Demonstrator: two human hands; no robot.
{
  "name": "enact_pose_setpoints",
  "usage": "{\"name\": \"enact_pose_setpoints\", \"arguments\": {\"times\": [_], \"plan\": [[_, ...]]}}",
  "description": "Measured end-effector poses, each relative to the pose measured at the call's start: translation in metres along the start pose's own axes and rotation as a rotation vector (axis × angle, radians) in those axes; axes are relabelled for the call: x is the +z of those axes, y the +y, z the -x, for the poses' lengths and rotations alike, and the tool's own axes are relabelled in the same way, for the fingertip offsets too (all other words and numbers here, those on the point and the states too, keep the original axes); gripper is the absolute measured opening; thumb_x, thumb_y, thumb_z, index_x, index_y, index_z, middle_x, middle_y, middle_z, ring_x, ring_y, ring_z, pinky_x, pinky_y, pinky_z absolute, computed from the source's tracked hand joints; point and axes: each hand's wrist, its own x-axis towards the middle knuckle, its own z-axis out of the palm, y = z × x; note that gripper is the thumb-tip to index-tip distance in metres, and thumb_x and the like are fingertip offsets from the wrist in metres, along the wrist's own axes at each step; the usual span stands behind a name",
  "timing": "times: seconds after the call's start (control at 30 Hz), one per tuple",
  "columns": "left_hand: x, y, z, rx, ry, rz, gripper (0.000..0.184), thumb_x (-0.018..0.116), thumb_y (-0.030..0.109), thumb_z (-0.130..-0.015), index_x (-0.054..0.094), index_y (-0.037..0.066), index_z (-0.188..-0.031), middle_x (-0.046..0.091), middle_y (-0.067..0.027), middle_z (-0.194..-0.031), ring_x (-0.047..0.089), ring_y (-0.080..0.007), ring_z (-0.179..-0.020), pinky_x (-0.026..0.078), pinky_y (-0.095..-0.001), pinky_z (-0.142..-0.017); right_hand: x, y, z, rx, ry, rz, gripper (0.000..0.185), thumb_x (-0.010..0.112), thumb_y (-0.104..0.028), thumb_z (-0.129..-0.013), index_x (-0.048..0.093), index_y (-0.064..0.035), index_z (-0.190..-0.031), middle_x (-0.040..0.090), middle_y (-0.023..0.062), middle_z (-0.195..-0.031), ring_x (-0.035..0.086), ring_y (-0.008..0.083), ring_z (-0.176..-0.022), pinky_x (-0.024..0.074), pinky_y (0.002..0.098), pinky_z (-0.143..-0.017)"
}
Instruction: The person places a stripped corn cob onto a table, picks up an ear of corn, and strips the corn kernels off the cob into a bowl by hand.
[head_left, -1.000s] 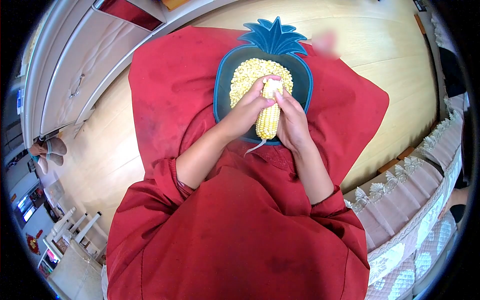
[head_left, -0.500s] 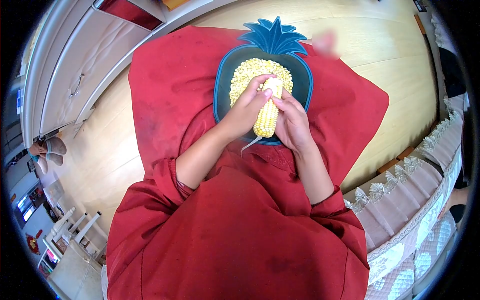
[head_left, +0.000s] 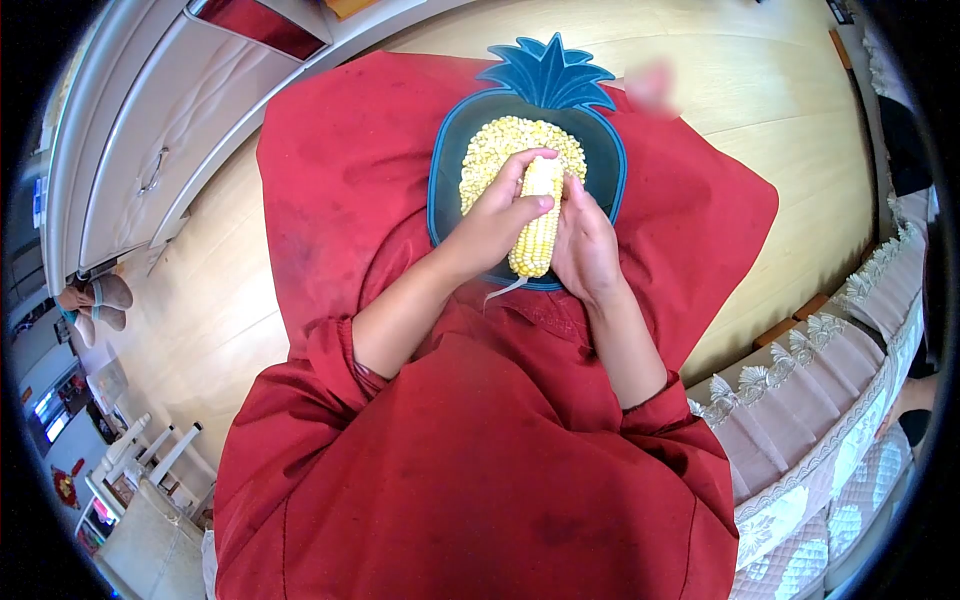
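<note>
An ear of corn (head_left: 541, 222), yellow below and pale near its top end, is held over a dark teal pineapple-shaped bowl (head_left: 434, 180). My left hand (head_left: 497, 217) wraps it from the left, thumb lying across the front and forefinger at the top end. Against the cob's right side rests my right hand (head_left: 589, 243), thumb upright beside it; its other fingers are partly hidden behind the corn. Loose corn kernels (head_left: 507, 142) lie heaped in the bowl. A pale strand hangs from the cob's lower end.
Red cloth (head_left: 340, 150) covers my lap under the bowl. To the left stands a white cabinet (head_left: 150, 130), with slippers (head_left: 108, 293) on the floor below. A sofa with a lace-trimmed cover (head_left: 790, 410) is at the right.
My left thumb has slid down the front of the cob. My right thumb has come off the front and now stands beside it. The cob has shifted slightly to the right.
</note>
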Motion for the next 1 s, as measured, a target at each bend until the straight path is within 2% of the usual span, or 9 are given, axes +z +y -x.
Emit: {"name": "enact_pose_setpoints", "arguments": {"times": [0.1, 0.2, 0.33, 0.43, 0.53, 0.63, 0.73, 1.0], "plan": [[-0.001, -0.001, 0.0, 0.008, 0.005, -0.028, 0.045, 0.052, 0.006, -0.094, 0.044, 0.008, -0.138, 0.053, -0.0062, -0.126, 0.05, -0.0138, -0.115, 0.04, -0.0284, -0.1, -0.005, 0.003, -0.002, -0.024, -0.025, -0.004, 0.047, 0.035, -0.028, -0.104, 0.035, -0.0005, -0.142, 0.048, 0.0138, -0.138, 0.05, 0.0223, -0.126, 0.0354, 0.0378, -0.11], [-0.002, -0.002, -0.001, 0.007, 0.002, -0.039, 0.04, 0.05, 0.011, -0.098, 0.045, 0.007, -0.137, 0.054, -0.0055, -0.124, 0.05, -0.0128, -0.114, 0.04, -0.028, -0.099, -0.002, 0.001, -0.001, -0.067, -0.079, 0.039, 0.048, 0.041, -0.02, -0.099, 0.034, 0.0, -0.143, 0.048, 0.0131, -0.137, 0.049, 0.0222, -0.127, 0.0347, 0.0373, -0.11], [0.001, -0.001, -0.004, 0.084, 0.052, -0.114, 0.037, 0.044, 0.019, -0.102, 0.045, 0.006, -0.136, 0.054, -0.0055, -0.124, 0.051, -0.0126, -0.113, 0.04, -0.0288, -0.099, 0.003, -0.004, 0.002, -0.032, -0.075, 0.045, 0.052, 0.046, -0.011, -0.095, 0.033, 0.0002, -0.144, 0.05, 0.0129, -0.135, 0.051, 0.0217, -0.125, 0.0369, 0.0362, -0.108], [-0.002, -0.003, -0.005, 0.026, 0.051, -0.021, 0.038, 0.039, 0.025, -0.103, 0.046, 0.006, -0.136, 0.054, -0.0075, -0.126, 0.051, -0.0151, -0.117, 0.039, -0.03, -0.102, 0.001, -0.002, 0.001, -0.024, -0.054, 0.079, 0.053, 0.049, -0.008, -0.095, 0.032, -0.0004, -0.145, 0.052, 0.0124, -0.132, 0.053, 0.0205, -0.122, 0.04, 0.0349, -0.105], [-0.001, 0.003, -0.002, -0.079, 0.018, 0.236, 0.042, 0.04, 0.018, -0.098, 0.043, 0.006, -0.138, 0.052, -0.0101, -0.13, 0.052, -0.0186, -0.119, 0.037, -0.0311, -0.105, -0.002, 0.0, 0.0, -0.025, -0.055, 0.089, 0.052, 0.051, -0.008, -0.097, 0.032, -0.001, -0.145, 0.053, 0.0115, -0.13, 0.055, 0.0192, -0.119, 0.0424, 0.0336, -0.103], [-0.005, 0.0, -0.002, -0.09, -0.057, 0.351, 0.056, 0.045, 0.011, -0.086, 0.039, 0.006, -0.142, 0.05, -0.0114, -0.133, 0.051, -0.021, -0.123, 0.036, -0.0317, -0.107, -0.002, 0.001, 0.0, -0.036, -0.044, 0.099, 0.05, 0.051, -0.011, -0.099, 0.032, -0.0014, -0.145, 0.055, 0.0106, -0.127, 0.056, 0.018, -0.117, 0.0438, 0.0326, -0.101], [-0.003, 0.0, 0.0, -0.068, -0.045, 0.215, 0.07, 0.047, 0.008, -0.075, 0.035, 0.006, -0.144, 0.048, -0.0117, -0.135, 0.05, -0.0212, -0.123, 0.036, -0.0321, -0.107, -0.002, 0.001, 0.0, -0.04, -0.017, 0.095, 0.049, 0.05, -0.012, -0.1, 0.033, -0.0013, -0.144, 0.055, 0.0103, -0.126, 0.057, 0.0171, -0.115, 0.0453, 0.0317, -0.098], [0.0, 0.009, 0.002, -0.099, -0.059, 0.136, 0.069, 0.048, 0.006, -0.077, 0.035, 0.008, -0.145, 0.044, -0.01, -0.138, 0.045, -0.0184, -0.125, 0.034, -0.0294, -0.107, -0.001, 0.001, -0.001, -0.042, 0.036, 0.113, 0.045, 0.049, -0.014, -0.101, 0.036, -0.0021, -0.142, 0.057, 0.0093, -0.122, 0.059, 0.0159, -0.109, 0.0478, 0.0305, -0.094]]}}
